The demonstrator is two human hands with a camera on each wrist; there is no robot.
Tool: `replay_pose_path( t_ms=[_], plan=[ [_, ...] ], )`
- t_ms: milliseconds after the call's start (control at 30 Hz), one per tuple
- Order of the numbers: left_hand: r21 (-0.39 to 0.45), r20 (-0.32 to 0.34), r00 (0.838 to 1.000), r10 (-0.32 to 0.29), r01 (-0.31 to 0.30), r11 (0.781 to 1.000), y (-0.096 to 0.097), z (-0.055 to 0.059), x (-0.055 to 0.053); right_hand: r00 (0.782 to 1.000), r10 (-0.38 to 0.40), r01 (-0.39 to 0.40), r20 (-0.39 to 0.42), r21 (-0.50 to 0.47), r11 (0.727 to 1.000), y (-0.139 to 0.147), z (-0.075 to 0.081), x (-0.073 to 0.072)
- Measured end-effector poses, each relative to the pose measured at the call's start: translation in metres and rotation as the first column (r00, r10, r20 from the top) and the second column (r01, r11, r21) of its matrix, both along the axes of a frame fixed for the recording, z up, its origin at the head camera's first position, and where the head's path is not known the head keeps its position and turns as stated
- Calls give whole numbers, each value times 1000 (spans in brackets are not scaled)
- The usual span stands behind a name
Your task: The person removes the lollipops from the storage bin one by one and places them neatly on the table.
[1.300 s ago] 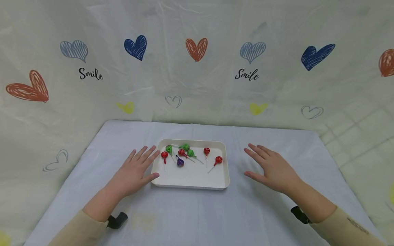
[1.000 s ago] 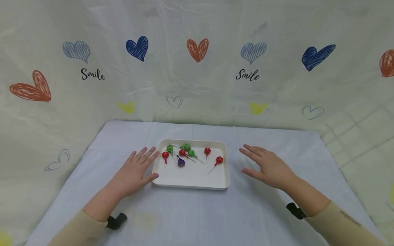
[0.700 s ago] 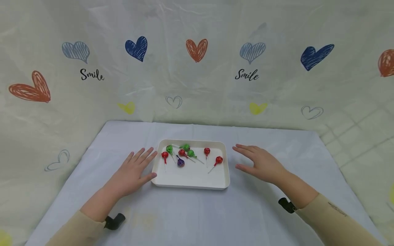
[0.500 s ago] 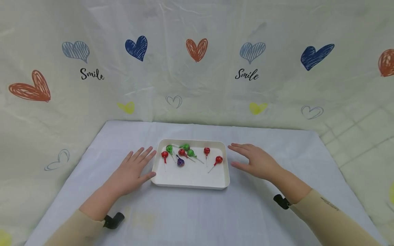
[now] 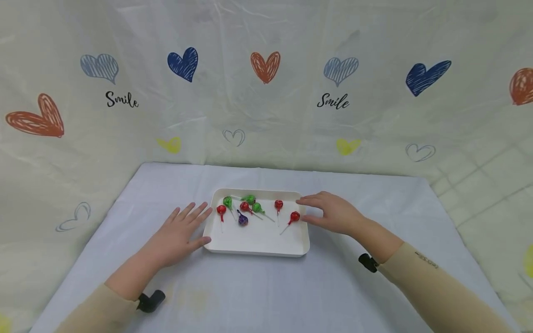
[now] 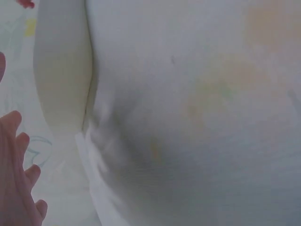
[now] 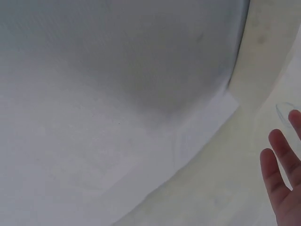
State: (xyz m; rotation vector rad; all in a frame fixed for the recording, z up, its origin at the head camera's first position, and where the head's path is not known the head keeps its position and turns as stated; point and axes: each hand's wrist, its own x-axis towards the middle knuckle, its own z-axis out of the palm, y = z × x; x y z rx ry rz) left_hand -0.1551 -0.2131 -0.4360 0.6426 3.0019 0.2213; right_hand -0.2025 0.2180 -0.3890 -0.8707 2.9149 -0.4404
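A shallow white tray (image 5: 258, 243) holds several wrapped lollipops. Nearest its right end is a red lollipop (image 5: 294, 216), with another red lollipop (image 5: 278, 204) a little to its left. A purple lollipop (image 5: 243, 219), a green lollipop (image 5: 227, 202) and a red lollipop (image 5: 221, 210) lie toward the left. My right hand (image 5: 339, 215) reaches over the tray's right rim, thumb and fingers apart, fingertips close to the rightmost lollipop and holding nothing. Beside the left rim, my left hand (image 5: 172, 238) is spread, its thumb tip at the tray's edge; I cannot tell if it touches.
A white cloth (image 5: 250, 291) covers the table under the tray. Behind and around it hangs a pale sheet (image 5: 291, 120) printed with hearts and "Smile". Each wrist wears a small black camera (image 5: 151, 301), partly under a beige sleeve (image 5: 104, 307).
My right hand has moved left, from well beside the tray to over its right rim. The left hand has shifted only slightly. The lollipops lie as before.
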Motion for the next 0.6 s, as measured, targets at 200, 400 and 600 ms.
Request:
replay_pose_path(
  t_ms=[200,400,600],
  plan=[
    [-34,30,999,-23,24,999,2,-9,2,998,33,-38,55,98,994,-12,2,-12],
    [-58,45,998,-49,51,997,3,-18,3,993,27,-51,116,214,976,-25,-1,-23],
    [-61,51,997,-56,59,996,4,-22,2,991,19,-57,134,285,957,-35,-8,-33]
  ],
)
